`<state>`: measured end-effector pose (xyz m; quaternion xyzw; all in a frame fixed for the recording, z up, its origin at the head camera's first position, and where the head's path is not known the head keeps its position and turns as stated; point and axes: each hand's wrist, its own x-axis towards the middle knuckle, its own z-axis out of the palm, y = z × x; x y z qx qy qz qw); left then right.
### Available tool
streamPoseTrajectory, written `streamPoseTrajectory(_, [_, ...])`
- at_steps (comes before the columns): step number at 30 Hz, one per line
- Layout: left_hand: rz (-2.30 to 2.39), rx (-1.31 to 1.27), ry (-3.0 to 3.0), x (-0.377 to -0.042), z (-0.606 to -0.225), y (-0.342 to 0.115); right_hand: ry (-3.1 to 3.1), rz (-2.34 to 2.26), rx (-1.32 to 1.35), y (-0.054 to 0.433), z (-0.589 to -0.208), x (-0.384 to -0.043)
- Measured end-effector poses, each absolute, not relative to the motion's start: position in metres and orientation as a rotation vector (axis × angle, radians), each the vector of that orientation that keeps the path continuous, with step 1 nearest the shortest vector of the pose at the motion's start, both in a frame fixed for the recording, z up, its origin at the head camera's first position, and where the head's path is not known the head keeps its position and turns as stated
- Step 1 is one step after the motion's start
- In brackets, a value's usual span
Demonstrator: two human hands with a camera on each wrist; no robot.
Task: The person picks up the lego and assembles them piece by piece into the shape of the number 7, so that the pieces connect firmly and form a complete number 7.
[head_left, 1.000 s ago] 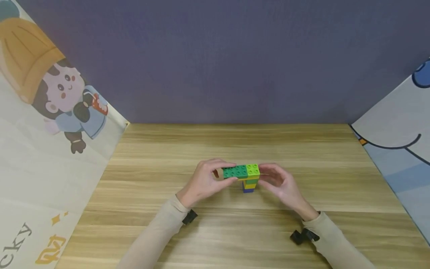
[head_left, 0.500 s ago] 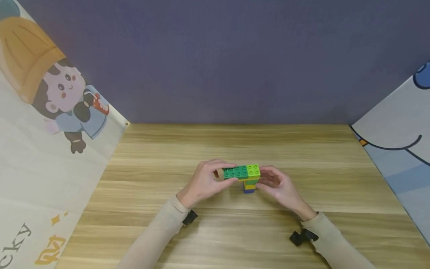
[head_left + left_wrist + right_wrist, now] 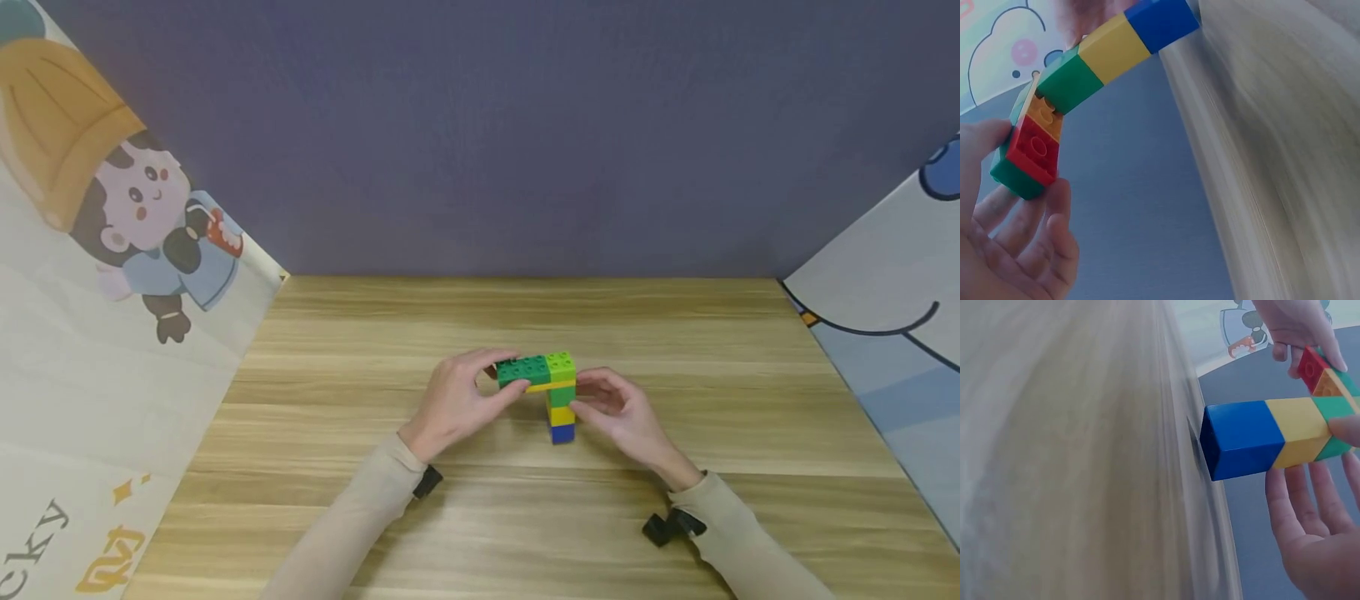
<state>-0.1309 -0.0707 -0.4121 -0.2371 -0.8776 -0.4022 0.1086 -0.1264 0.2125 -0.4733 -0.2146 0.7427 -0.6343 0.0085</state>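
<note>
A joined toy brick build hangs between both hands, shaped like an upside-down L. Its upright part stacks a blue brick (image 3: 562,434), a yellow brick (image 3: 562,415) and a green brick (image 3: 563,396). Across the top lie a dark green brick (image 3: 527,369) and a lime brick (image 3: 561,365). Underneath that arm, the left wrist view reveals a red brick (image 3: 1036,149) and an orange brick (image 3: 1046,119). My left hand (image 3: 455,402) pinches the arm's outer end between thumb and fingers. My right hand (image 3: 628,419) grips the upright, its thumb on the green brick and fingers behind.
The wood-grain table (image 3: 480,542) spreads below, and the blue brick's lower end appears just off it. A dark wall panel (image 3: 480,142) rises at the back. Printed cartoon panels flank the left (image 3: 75,350) and right (image 3: 885,250) sides.
The brick build has tilted, its top going away and up while its blue end swings toward me. More of the upright now shows. Both hands keep their hold.
</note>
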Motion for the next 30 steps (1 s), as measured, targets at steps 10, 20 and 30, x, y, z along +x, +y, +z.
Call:
streamPoseTrajectory(10, [-1.435,-0.620,-2.538,-0.147,-0.416,-0.069,2.396,-1.928,-0.444,0.205,-0.466,-0.126])
streamPoseTrajectory(20, [-1.347,-0.614,-2.573,-0.165,-0.428,-0.070,2.373,-1.850,-0.189,0.199,-0.455,-0.130])
streamPoseTrajectory(30, [-1.294,-0.538,-2.678,-0.183,-0.439,-0.071,2.381,-1.731,-0.194,0.194,-0.455,-0.137])
